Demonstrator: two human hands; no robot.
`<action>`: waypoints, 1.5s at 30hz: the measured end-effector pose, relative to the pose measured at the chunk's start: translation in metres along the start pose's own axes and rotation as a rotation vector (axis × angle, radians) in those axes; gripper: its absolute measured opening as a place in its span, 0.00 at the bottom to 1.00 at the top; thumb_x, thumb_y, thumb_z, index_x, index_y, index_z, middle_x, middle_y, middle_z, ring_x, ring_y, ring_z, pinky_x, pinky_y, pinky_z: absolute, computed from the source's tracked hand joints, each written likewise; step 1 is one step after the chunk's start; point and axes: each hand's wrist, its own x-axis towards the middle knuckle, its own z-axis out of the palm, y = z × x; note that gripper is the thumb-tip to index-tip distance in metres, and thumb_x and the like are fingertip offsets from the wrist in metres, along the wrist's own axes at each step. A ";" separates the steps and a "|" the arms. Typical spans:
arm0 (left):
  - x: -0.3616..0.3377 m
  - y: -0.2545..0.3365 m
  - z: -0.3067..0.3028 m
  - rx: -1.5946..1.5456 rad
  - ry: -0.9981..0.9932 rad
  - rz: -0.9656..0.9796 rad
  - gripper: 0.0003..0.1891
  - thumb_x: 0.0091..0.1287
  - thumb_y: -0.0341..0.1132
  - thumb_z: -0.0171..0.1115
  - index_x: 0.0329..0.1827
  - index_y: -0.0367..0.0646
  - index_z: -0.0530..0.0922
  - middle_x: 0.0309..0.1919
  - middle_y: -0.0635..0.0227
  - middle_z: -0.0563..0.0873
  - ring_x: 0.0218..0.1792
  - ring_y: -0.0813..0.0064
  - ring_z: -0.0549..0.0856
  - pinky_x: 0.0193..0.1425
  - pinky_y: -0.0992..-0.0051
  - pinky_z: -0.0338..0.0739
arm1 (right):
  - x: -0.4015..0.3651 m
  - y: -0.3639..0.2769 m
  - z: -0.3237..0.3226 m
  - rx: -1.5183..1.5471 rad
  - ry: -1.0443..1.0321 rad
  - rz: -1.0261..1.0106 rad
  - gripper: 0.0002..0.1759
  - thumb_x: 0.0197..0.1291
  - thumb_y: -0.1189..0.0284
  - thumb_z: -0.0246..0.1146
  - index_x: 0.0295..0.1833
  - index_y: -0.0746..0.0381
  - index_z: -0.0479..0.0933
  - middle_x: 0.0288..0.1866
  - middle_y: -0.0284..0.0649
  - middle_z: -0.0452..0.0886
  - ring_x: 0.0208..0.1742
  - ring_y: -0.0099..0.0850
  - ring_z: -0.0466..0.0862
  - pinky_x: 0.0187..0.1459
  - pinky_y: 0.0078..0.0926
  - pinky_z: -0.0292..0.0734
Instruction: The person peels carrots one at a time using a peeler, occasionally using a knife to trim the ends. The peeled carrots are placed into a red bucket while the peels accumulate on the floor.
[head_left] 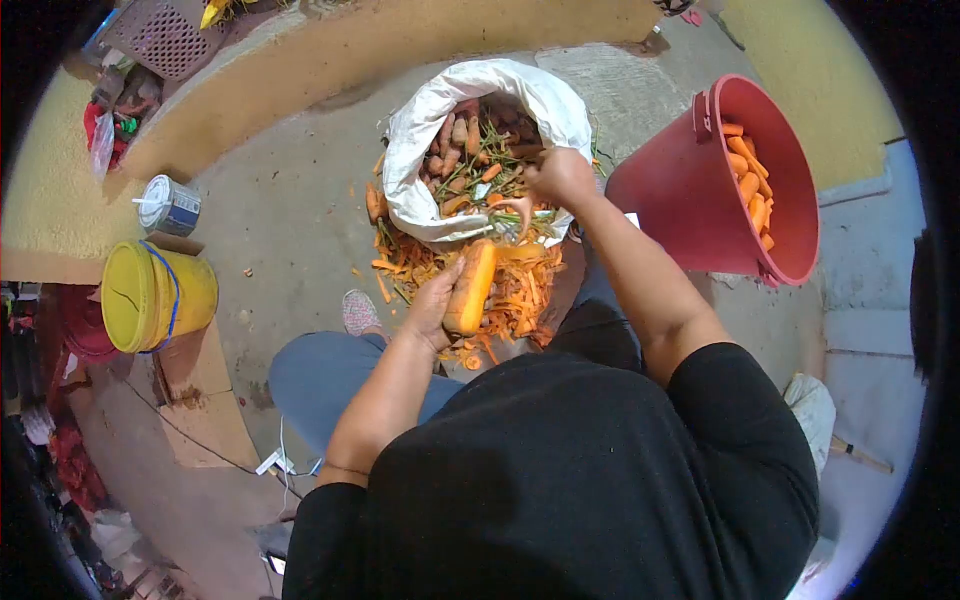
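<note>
My left hand [437,308] is wrapped round a thick carrot [477,285]. Bright orange shows along most of the carrot, with a duller patch at its lower end. Above and to the right of it, my right hand [562,178] is closed in front of the sack's edge. A blurred, curved peeler [517,212] appears at its fingers, apart from the carrot. Beyond both hands stands a white sack [415,135] with its rim rolled down, holding unpeeled carrots [450,145] and green stalks. Orange peelings [525,285] lie heaped below the sack, between my legs.
At the right, a tilted red bucket [655,185] holds peeled carrots [750,185]. A yellow bucket [190,300] and a small tub [170,207] stand at the left. Near my left leg lie flattened cardboard [205,425] and a power strip [275,462]. A low wall [330,60] curves behind the sack.
</note>
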 end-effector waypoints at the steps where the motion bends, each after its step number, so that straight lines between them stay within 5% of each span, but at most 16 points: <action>1: 0.001 0.002 0.000 -0.014 0.020 -0.005 0.20 0.66 0.47 0.46 0.53 0.41 0.68 0.34 0.63 0.80 0.29 0.72 0.82 0.25 0.73 0.81 | 0.002 0.012 0.001 0.038 0.033 0.044 0.16 0.43 0.59 0.59 0.30 0.61 0.81 0.32 0.48 0.81 0.34 0.42 0.81 0.39 0.35 0.75; 5: 0.003 0.003 0.007 -0.073 0.105 0.029 0.21 0.64 0.50 0.48 0.52 0.44 0.67 0.33 0.63 0.78 0.26 0.72 0.81 0.22 0.71 0.80 | -0.032 -0.007 -0.017 0.278 0.194 -0.088 0.17 0.43 0.59 0.59 0.27 0.62 0.80 0.24 0.49 0.79 0.27 0.43 0.80 0.33 0.36 0.75; 9: 0.004 0.005 0.026 -0.058 0.252 0.077 0.19 0.64 0.48 0.50 0.50 0.43 0.68 0.33 0.64 0.78 0.27 0.71 0.82 0.22 0.69 0.79 | -0.089 -0.047 -0.006 0.330 0.089 -0.590 0.15 0.42 0.61 0.58 0.24 0.63 0.79 0.21 0.49 0.77 0.25 0.45 0.79 0.33 0.37 0.75; 15: 0.004 -0.004 0.000 0.054 0.134 -0.048 0.19 0.66 0.47 0.48 0.52 0.43 0.68 0.33 0.63 0.78 0.29 0.71 0.82 0.24 0.74 0.81 | -0.020 -0.023 0.003 0.158 -0.037 -0.232 0.15 0.42 0.59 0.58 0.28 0.59 0.81 0.28 0.49 0.79 0.31 0.45 0.80 0.37 0.36 0.76; 21: 0.000 0.006 0.010 -0.004 0.080 -0.009 0.20 0.65 0.50 0.46 0.51 0.44 0.68 0.34 0.62 0.77 0.28 0.71 0.80 0.24 0.73 0.81 | -0.012 0.003 -0.008 0.245 0.115 0.045 0.16 0.41 0.61 0.58 0.27 0.63 0.80 0.26 0.51 0.79 0.31 0.44 0.80 0.36 0.36 0.75; 24: 0.007 0.004 0.001 -0.077 0.049 -0.033 0.19 0.65 0.48 0.48 0.50 0.43 0.68 0.33 0.63 0.77 0.29 0.70 0.80 0.27 0.72 0.81 | -0.049 -0.021 -0.007 0.433 0.119 -0.287 0.15 0.41 0.61 0.57 0.26 0.63 0.80 0.24 0.49 0.79 0.29 0.44 0.80 0.34 0.37 0.75; 25: -0.003 0.004 0.026 -0.071 0.125 0.132 0.17 0.65 0.45 0.50 0.48 0.41 0.68 0.33 0.64 0.77 0.29 0.70 0.80 0.30 0.70 0.81 | -0.066 -0.032 -0.008 0.370 0.070 -0.376 0.15 0.41 0.61 0.57 0.25 0.63 0.80 0.24 0.49 0.79 0.28 0.44 0.80 0.34 0.37 0.75; 28: 0.009 0.000 0.010 -0.121 0.271 0.000 0.20 0.67 0.47 0.44 0.53 0.41 0.68 0.38 0.59 0.79 0.34 0.68 0.81 0.32 0.72 0.80 | -0.087 -0.049 0.001 0.264 -0.018 -0.592 0.15 0.41 0.62 0.57 0.24 0.63 0.79 0.23 0.50 0.78 0.26 0.45 0.80 0.35 0.38 0.76; 32: 0.003 -0.006 -0.002 0.061 0.180 -0.012 0.19 0.67 0.47 0.46 0.48 0.40 0.70 0.34 0.63 0.80 0.30 0.70 0.82 0.34 0.72 0.80 | -0.036 -0.035 0.012 0.138 -0.011 -0.317 0.16 0.42 0.59 0.57 0.27 0.60 0.81 0.25 0.49 0.79 0.29 0.45 0.80 0.37 0.38 0.76; 37: 0.007 -0.003 0.000 -0.024 0.083 -0.008 0.22 0.66 0.52 0.44 0.50 0.42 0.67 0.33 0.62 0.76 0.30 0.71 0.79 0.26 0.72 0.80 | -0.004 0.007 0.003 0.136 0.157 -0.007 0.16 0.42 0.59 0.56 0.26 0.60 0.81 0.24 0.48 0.79 0.28 0.45 0.80 0.35 0.37 0.76; 41: 0.004 0.000 0.012 -0.039 0.099 0.044 0.21 0.65 0.51 0.47 0.50 0.42 0.67 0.34 0.64 0.77 0.31 0.73 0.80 0.28 0.71 0.80 | -0.044 -0.016 -0.002 0.307 0.157 -0.210 0.14 0.40 0.62 0.58 0.22 0.63 0.78 0.20 0.49 0.77 0.24 0.45 0.79 0.32 0.38 0.75; 43: 0.004 -0.001 0.018 -0.025 0.187 0.127 0.21 0.64 0.49 0.50 0.50 0.41 0.68 0.34 0.65 0.78 0.30 0.73 0.81 0.28 0.72 0.80 | -0.077 -0.035 0.002 0.392 0.174 -0.549 0.14 0.41 0.65 0.60 0.20 0.67 0.75 0.15 0.49 0.74 0.17 0.42 0.76 0.24 0.34 0.72; 45: 0.010 -0.003 0.011 -0.093 0.213 0.023 0.21 0.64 0.48 0.50 0.50 0.40 0.68 0.33 0.65 0.78 0.30 0.73 0.81 0.28 0.73 0.80 | -0.083 -0.044 0.011 0.381 0.096 -0.603 0.13 0.40 0.66 0.60 0.18 0.66 0.75 0.15 0.49 0.74 0.19 0.42 0.78 0.25 0.35 0.73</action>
